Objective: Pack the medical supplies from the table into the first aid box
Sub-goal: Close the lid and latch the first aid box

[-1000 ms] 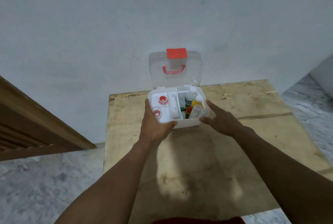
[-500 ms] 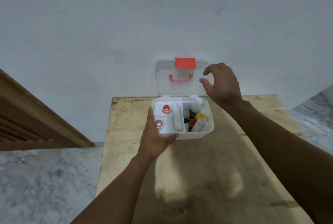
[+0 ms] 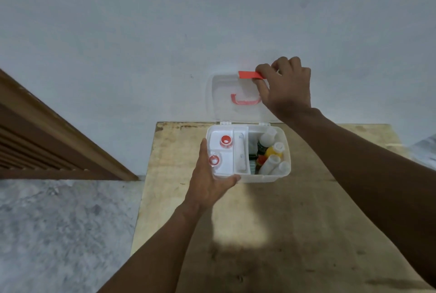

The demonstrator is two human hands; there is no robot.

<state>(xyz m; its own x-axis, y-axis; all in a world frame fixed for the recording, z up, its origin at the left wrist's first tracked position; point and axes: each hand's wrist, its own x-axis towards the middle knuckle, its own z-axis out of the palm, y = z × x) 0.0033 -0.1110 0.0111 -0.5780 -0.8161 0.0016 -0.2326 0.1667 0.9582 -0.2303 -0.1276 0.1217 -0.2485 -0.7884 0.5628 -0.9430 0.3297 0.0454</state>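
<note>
The white first aid box (image 3: 271, 177) stands on the wooden table (image 3: 295, 233) at its far edge, against the wall. Its clear lid (image 3: 221, 94) is raised upright, with a red handle (image 3: 244, 101) and a red latch (image 3: 247, 75) on top. My right hand (image 3: 284, 85) pinches the lid's top edge at the latch. My left hand (image 3: 208, 179) grips the box's near left corner. Inside, a white tray (image 3: 226, 163) holds two small red-ringed items. Several bottles (image 3: 271, 151), white-capped and one yellow, fill the right side.
A pale wall (image 3: 212, 21) rises directly behind the box. A brown wooden frame (image 3: 47, 132) slants at the left above a grey marble floor (image 3: 59, 233). The table's left edge runs near my left forearm.
My right hand left the box's right side, rose, and took hold of the lid's top edge at the red latch. My left hand stayed on the box's corner.
</note>
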